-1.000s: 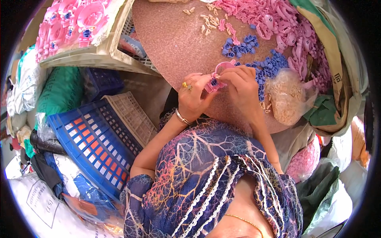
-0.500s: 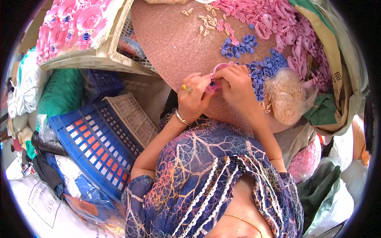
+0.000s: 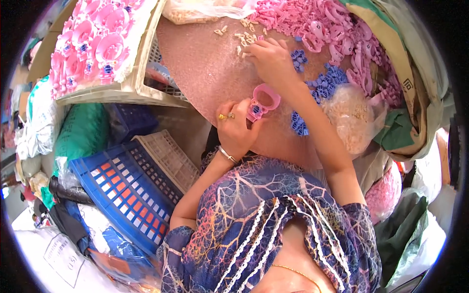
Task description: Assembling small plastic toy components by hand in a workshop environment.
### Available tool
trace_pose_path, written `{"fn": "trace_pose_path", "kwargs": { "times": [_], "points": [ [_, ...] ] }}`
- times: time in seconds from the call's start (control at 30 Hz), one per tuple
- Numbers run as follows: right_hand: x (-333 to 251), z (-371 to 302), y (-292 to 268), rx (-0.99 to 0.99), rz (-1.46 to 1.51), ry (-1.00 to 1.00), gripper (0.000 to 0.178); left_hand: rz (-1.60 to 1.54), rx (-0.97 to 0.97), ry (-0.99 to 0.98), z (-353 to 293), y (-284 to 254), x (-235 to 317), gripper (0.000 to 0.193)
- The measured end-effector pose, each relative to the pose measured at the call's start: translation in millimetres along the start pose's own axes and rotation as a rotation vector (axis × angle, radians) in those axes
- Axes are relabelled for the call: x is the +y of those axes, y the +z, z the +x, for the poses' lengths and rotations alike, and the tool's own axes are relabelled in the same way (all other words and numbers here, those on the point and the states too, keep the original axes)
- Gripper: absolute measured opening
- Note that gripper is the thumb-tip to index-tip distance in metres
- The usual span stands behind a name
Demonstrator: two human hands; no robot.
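Observation:
My left hand (image 3: 235, 126) is closed round the lower end of a pink plastic toy part (image 3: 262, 106), which has an oval ring at the top and a small blue piece (image 3: 255, 110) set in its body. My right hand (image 3: 272, 61) stretches across the table, fingers apart, its fingertips at the small cream plastic pieces (image 3: 243, 39). Whether a fingertip touches one is too small to tell. Right beside that hand lie some blue plastic pieces (image 3: 299, 59); a larger blue heap (image 3: 328, 82) is partly behind my right forearm.
Loose pink parts (image 3: 293, 19) cover the table's far right. A clear bag of cream pieces (image 3: 352, 115) stands at the right edge, another bag (image 3: 205, 12) at the far edge. Left are a crate topped with pink assemblies (image 3: 110, 51) and a blue basket (image 3: 117, 183).
Both hands were together on the pink part. My right hand has let go and moved away to the cream pieces. My left hand keeps the part, now lower, its ring uncovered.

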State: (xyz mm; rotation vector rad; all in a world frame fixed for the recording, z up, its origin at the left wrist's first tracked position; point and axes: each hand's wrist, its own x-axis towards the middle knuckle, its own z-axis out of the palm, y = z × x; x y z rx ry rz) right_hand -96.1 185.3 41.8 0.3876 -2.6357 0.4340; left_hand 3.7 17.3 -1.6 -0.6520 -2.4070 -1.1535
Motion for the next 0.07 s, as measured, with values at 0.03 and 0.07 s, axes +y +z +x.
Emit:
{"fn": "trace_pose_path", "kwargs": {
  "times": [0.03, 0.07],
  "points": [
    [-1.4, 3.3, 1.9, -0.054, -0.072, 0.017, 0.018, 0.009, -0.004, -0.008, -0.4, 0.2, -0.1, 0.066],
    [-1.6, 6.8, -0.6, -0.110, -0.147, 0.031, 0.020, -0.011, -0.005, -0.049, -2.1, 2.3, 0.1, 0.066]
  ]
}}
